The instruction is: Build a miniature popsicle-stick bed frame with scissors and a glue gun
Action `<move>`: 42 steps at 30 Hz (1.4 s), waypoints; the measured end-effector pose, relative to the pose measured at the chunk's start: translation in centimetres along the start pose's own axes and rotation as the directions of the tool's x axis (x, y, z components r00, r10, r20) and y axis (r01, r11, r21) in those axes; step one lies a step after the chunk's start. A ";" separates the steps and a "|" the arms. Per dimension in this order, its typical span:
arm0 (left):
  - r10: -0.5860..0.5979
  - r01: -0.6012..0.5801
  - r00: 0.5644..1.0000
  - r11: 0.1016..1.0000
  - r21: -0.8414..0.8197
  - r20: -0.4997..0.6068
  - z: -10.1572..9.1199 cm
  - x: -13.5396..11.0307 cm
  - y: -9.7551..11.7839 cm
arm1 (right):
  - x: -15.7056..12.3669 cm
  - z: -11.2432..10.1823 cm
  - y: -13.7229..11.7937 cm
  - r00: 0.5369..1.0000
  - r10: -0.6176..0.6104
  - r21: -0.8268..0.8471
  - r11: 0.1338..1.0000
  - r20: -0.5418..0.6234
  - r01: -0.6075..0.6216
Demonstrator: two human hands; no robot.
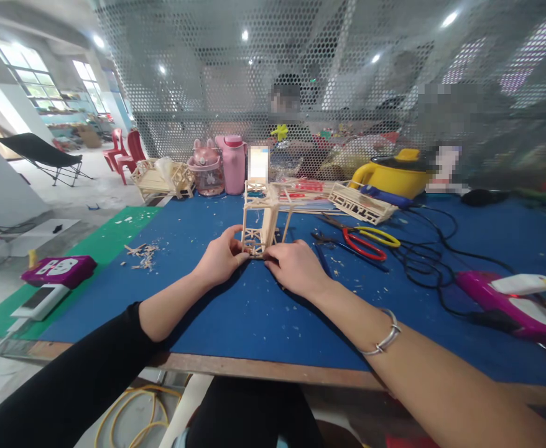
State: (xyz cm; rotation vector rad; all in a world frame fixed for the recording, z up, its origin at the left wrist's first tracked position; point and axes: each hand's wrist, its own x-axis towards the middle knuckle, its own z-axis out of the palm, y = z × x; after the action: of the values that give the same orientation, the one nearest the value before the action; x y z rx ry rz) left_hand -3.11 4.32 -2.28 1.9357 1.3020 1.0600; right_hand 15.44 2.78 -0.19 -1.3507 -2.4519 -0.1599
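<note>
A small upright frame of pale wooden sticks (pixel 260 218) stands on the blue table mat (pixel 235 311). My left hand (pixel 219 256) grips its base from the left, fingers curled around the lower sticks. From the right, my right hand (pixel 294 266) pinches the same base, and a silver bracelet (pixel 385 339) sits on that wrist. Both hands rest on the mat, touching the model.
Red and yellow pliers (pixel 364 241), black cables (pixel 429 261), a purple glue gun (pixel 506 305), another stick structure (pixel 359 202) and a yellow pot (pixel 397 173) lie right. Wood scraps (pixel 142 254), a purple box (pixel 59 270), pink bottles (pixel 233 163). Behind the mesh screen sits a person (pixel 286 109).
</note>
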 end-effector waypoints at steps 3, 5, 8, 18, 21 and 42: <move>0.016 -0.016 1.000 1.000 -0.024 0.002 0.0 0.0 -0.2 | 0.0 -0.1 0.0 1.000 -0.003 -0.002 1.000 0.006 0.003; 0.024 -0.024 1.000 1.000 -0.020 0.004 0.0 0.1 -0.4 | 0.0 -0.3 0.0 1.000 -0.003 -0.012 1.000 0.016 0.003; 0.025 -0.025 1.000 1.000 -0.012 0.017 -0.1 0.1 -0.5 | 0.0 -0.4 -0.1 0.999 -0.015 -0.042 0.999 0.036 0.017; 0.017 -0.007 0.999 0.982 -0.186 0.047 -1.3 0.6 -0.5 | -0.6 -4.7 1.4 0.995 -0.103 0.040 0.994 0.010 0.103; -0.011 0.009 1.000 0.979 -0.204 -0.006 -2.2 0.9 -0.7 | -1.0 -6.9 3.9 0.994 0.045 0.239 0.969 0.098 -0.067; -0.072 0.072 0.997 0.997 -0.037 0.017 -1.9 0.9 -0.4 | 0.9 -0.9 -1.0 0.998 -0.035 -0.003 0.999 -0.045 0.034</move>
State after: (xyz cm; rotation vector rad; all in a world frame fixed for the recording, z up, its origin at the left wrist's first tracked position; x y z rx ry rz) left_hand -4.68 5.32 -1.35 1.8519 1.3236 1.0248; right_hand 14.34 2.69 0.98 -1.2917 -2.4390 -0.1989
